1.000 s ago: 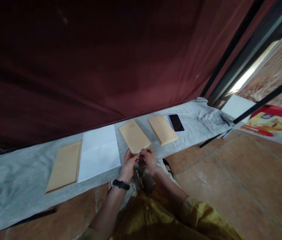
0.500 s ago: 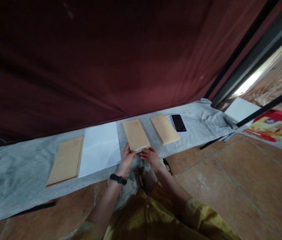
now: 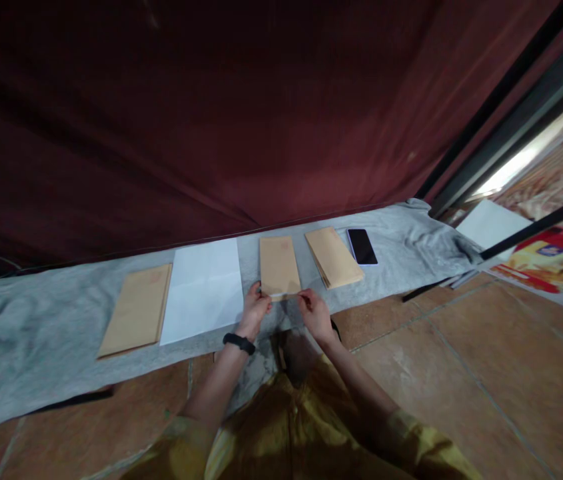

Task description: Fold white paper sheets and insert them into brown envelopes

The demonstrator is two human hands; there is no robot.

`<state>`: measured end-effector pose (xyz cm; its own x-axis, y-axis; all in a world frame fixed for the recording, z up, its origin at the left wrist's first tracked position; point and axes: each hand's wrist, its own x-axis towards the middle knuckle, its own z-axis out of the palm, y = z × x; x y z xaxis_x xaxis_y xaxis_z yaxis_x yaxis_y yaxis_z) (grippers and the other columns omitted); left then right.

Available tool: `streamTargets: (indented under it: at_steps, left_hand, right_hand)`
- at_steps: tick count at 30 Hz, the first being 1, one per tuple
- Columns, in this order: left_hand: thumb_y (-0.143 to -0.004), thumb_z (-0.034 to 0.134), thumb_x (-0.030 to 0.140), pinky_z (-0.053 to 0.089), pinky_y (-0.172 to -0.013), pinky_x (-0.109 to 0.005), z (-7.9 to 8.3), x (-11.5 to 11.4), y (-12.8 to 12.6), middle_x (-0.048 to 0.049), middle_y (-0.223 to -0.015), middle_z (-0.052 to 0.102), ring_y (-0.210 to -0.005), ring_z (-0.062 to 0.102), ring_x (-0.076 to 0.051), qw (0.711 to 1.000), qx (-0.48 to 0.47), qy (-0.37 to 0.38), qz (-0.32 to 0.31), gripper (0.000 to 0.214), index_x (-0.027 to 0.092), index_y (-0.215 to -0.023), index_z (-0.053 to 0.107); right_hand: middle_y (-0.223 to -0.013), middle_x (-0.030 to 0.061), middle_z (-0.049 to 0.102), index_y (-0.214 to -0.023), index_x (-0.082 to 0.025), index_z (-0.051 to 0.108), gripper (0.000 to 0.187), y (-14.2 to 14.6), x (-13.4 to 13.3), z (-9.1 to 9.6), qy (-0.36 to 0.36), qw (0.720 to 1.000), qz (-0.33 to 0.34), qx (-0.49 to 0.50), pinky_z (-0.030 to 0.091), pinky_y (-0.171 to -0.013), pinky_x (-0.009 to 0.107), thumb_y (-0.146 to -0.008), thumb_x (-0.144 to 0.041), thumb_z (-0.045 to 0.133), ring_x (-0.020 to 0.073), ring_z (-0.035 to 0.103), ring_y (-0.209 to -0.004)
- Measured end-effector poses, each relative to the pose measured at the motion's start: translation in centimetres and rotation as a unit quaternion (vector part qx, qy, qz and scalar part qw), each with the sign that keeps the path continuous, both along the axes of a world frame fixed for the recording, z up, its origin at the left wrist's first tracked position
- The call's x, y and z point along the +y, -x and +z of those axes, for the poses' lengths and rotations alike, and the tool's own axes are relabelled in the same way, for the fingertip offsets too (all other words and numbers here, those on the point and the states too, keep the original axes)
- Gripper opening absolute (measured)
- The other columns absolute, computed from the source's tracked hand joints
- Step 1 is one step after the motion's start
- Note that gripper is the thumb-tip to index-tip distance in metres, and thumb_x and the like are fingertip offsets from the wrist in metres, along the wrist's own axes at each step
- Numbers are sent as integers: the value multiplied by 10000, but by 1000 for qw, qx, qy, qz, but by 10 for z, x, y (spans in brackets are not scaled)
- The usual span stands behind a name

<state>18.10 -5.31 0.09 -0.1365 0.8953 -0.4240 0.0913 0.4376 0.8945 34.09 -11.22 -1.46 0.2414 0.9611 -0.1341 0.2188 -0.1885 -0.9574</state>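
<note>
A brown envelope (image 3: 279,265) lies on the grey cloth (image 3: 36,327) straight ahead of me. My left hand (image 3: 255,308) pinches its near left corner and my right hand (image 3: 312,311) pinches its near right corner. A black band circles my left wrist. A white sheet of paper (image 3: 204,288) lies just left of the envelope. Further left rests another brown envelope (image 3: 137,309). To the right sits a small stack of brown envelopes (image 3: 334,256), and beside it a black phone (image 3: 362,246).
A dark red curtain (image 3: 211,113) hangs behind the cloth. Orange floor tiles (image 3: 486,360) spread to the right. A white sheet (image 3: 491,220) and a red printed banner (image 3: 556,263) lie at the far right, with black poles crossing them.
The envelope in my hands has turned from slanting to straight, and my hands have moved apart to its two near corners. The camera has shifted slightly.
</note>
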Motion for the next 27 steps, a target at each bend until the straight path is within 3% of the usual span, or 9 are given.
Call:
streamTargets:
  at_steps: [1, 3, 5, 11, 18, 20, 23, 27]
  left_hand:
    - [-691, 696, 87, 375, -465, -191, -1, 0, -1, 54, -703, 612, -447, 495, -71, 1000, 6, 0, -3, 711, 159, -1370, 499]
    - [-710, 671, 75, 369, -454, -187, -2, 1, -2, 56, -694, 613, -438, 491, -73, 1000, 19, 0, -10, 707, 157, -1387, 483]
    - [-725, 643, 63, 363, -442, -184, -3, 2, -4, 59, -679, 605, -430, 487, -75, 999, 32, 1, -16, 705, 146, -1402, 465]
    - [-753, 600, 54, 381, -447, -192, -7, 4, -3, 52, -681, 612, -436, 495, -81, 997, 64, -2, -34, 699, 121, -1428, 432]
    - [-797, 612, 124, 470, -566, -243, -9, -5, 1, 33, -714, 620, -569, 584, -143, 987, 135, -48, -67, 700, 143, -1465, 406]
    - [-826, 600, 158, 520, -690, -290, -8, -14, 2, -16, -840, 651, -713, 640, -180, 966, 216, -109, -88, 615, 173, -1428, 471]
    - [-891, 532, 197, 532, -886, -383, -9, -26, 4, -102, -1138, 628, -980, 651, -248, 898, 361, -216, -129, 470, 203, -1360, 559]
    - [-933, 490, 186, 436, -1093, -467, -19, -32, 9, -126, -1392, 531, -1276, 510, -290, 818, 421, -334, -205, 392, 204, -1305, 610]
  right_hand:
    - [-1071, 94, 701, -1047, -196, 672, 201, -4, 1, 2, -55, 994, 15, -89, 529, -912, 375, -926, -288, 539, 219, 646, -993]
    - [-1252, 115, 643, -1147, -210, 665, 247, -10, 7, 6, -140, 957, 64, -247, 470, -1019, 412, -936, -213, 536, 244, 580, -1167]
    - [-1334, 113, 605, -1229, -220, 638, 298, -15, 15, 7, -166, 923, 116, -328, 441, -1043, 428, -951, -191, 536, 258, 535, -1236]
    - [-1376, 100, 593, -1327, -224, 589, 343, -19, 30, -1, -149, 877, 212, -405, 405, -1022, 404, -991, -265, 539, 260, 544, -1221]
    - [-1367, 82, 605, -1334, -259, 596, 332, -19, 33, -4, -142, 860, 222, -437, 375, -1002, 408, -1024, -299, 484, 257, 554, -1186]
    - [-1355, 79, 612, -1319, -265, 609, 321, -20, 34, -5, -148, 859, 219, -439, 374, -992, 404, -1030, -304, 477, 254, 557, -1179]
    - [-1329, 77, 627, -1290, -261, 631, 305, -21, 34, -9, -158, 861, 209, -436, 383, -971, 402, -1036, -310, 469, 245, 565, -1161]
    - [-1291, 68, 650, -1240, -254, 660, 278, -22, 34, -16, -178, 860, 192, -438, 400, -952, 405, -1032, -314, 486, 237, 580, -1124]
